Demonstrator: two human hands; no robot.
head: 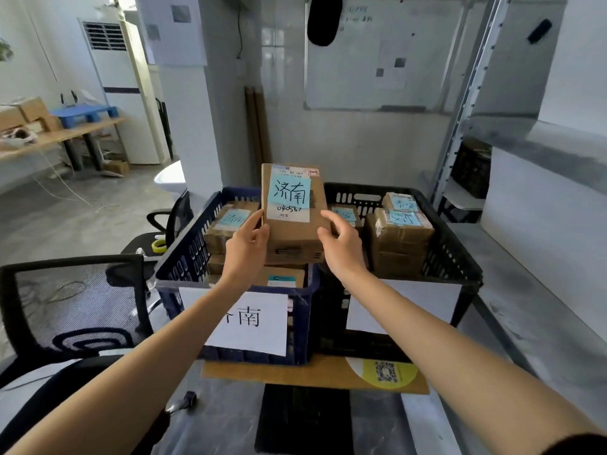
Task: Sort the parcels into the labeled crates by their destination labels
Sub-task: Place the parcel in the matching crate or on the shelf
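I hold a brown cardboard parcel point(295, 231) with a blue note reading 济南 upright above the two crates. My left hand point(247, 245) grips its left edge and my right hand point(340, 243) grips its right edge. Below it stands the dark blue crate point(184, 257), which carries a white sheet ending in 南 on its front and holds several parcels with blue notes. To the right stands the black crate point(456, 257) with a white sheet on its front; its writing is hidden by my right arm. It holds several labelled parcels point(399, 231).
A black mesh office chair point(75, 300) stands at the left, close to the blue crate. The crates rest on a flat cardboard sheet point(312, 376) on a grey table. A metal shelf rack point(486, 103) rises at the right. A whiteboard point(377, 54) hangs on the back wall.
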